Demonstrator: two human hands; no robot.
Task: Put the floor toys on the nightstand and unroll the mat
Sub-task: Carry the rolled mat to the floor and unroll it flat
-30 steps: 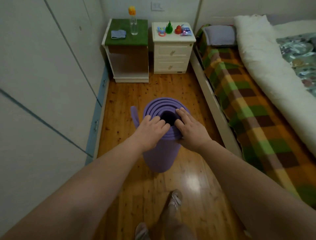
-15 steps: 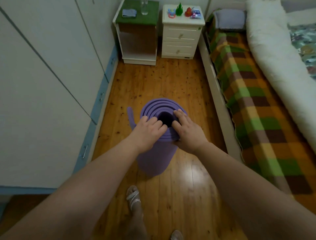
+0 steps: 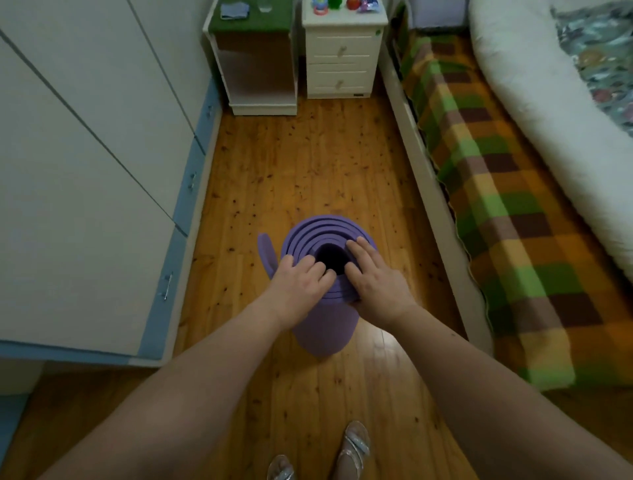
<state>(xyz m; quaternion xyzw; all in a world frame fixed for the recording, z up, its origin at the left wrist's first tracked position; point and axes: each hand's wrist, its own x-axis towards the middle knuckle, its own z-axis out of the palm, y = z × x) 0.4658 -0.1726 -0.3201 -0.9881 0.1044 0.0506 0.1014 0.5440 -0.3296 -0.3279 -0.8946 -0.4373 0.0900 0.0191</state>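
Well, no writing could be read anywhere; a small dark tag at the foot of the nightstand (image 3: 342, 51) was too small to make out. On the left stood a white wardrobe (image 3: 85, 171), and at the far left a green-topped stand (image 3: 253, 25) with a blue cloth (image 3: 234, 9) on it. Just right of it, the toys (image 3: 352, 4) sat on the nightstand, half cut off by the top edge. The purple mat (image 3: 325, 325) stood upright and rolled on the wood floor (image 3: 308, 164) in the middle, with its loose flap out to the left. The left hand (image 3: 301, 282) lay on its top rim with fingers bent, tips at the edge of the hollow. The right hand (image 3: 375, 284) pressed flat on the rim beside it, fingers straight. On the right ran the bed (image 3: 513, 240) with its checked blanket. Since half a second before, the view had dropped: the nightstand sat nearer the top edge, both sandals (image 3: 356, 445) showed at the near edge, and the hands kept their places on the mat.
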